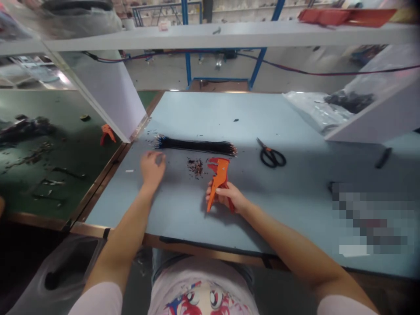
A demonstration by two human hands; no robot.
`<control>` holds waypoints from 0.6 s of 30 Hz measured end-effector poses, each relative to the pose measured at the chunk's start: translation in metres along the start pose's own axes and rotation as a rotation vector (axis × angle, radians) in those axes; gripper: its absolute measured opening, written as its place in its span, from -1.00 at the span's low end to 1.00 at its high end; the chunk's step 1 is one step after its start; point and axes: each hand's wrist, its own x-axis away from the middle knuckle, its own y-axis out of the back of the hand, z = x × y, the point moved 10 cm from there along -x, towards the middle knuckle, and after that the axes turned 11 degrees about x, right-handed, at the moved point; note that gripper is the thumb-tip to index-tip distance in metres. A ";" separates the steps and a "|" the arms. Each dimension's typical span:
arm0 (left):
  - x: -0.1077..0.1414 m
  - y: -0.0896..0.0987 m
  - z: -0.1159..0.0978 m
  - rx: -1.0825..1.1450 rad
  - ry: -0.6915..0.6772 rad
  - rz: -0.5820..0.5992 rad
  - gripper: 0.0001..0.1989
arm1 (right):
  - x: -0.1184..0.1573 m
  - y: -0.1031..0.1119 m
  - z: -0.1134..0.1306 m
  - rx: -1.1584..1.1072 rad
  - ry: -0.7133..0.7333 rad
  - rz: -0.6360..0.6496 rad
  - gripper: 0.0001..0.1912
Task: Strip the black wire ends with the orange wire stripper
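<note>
My right hand (231, 197) is wrapped round the handles of an orange and red wire stripper (220, 174), its jaws pointing away from me and to the left. Just in front of the left end of a bundle of thin black wires (197, 145) is my left hand (153, 168). Motion smears its fingers, so whether they hold a wire does not show. The wires lie crosswise on the blue-grey table, with bare copper-coloured tips at the right end. Between the hands lies a small heap of stripped insulation bits (196, 168).
Black-handled scissors (272, 155) lie right of the wires. A clear plastic bag (323, 109) with dark parts sits at the back right. On the green table to the left are another orange stripper (107, 134) and dark cables. A white shelf (210, 37) spans overhead.
</note>
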 end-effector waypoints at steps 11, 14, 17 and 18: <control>0.095 -0.088 -0.118 0.365 -0.314 0.552 -0.74 | 0.009 -0.001 -0.006 0.205 0.072 -0.021 -0.68; 0.095 -0.091 -0.112 0.357 -0.290 0.607 -0.71 | 0.009 0.003 -0.012 0.187 0.016 -0.041 -0.66; 0.096 -0.095 -0.111 0.333 -0.304 0.641 -0.70 | 0.009 0.005 -0.014 0.195 0.001 -0.040 -0.66; 0.097 -0.096 -0.111 0.327 -0.312 0.649 -0.70 | 0.009 0.005 -0.014 0.197 0.000 -0.036 -0.66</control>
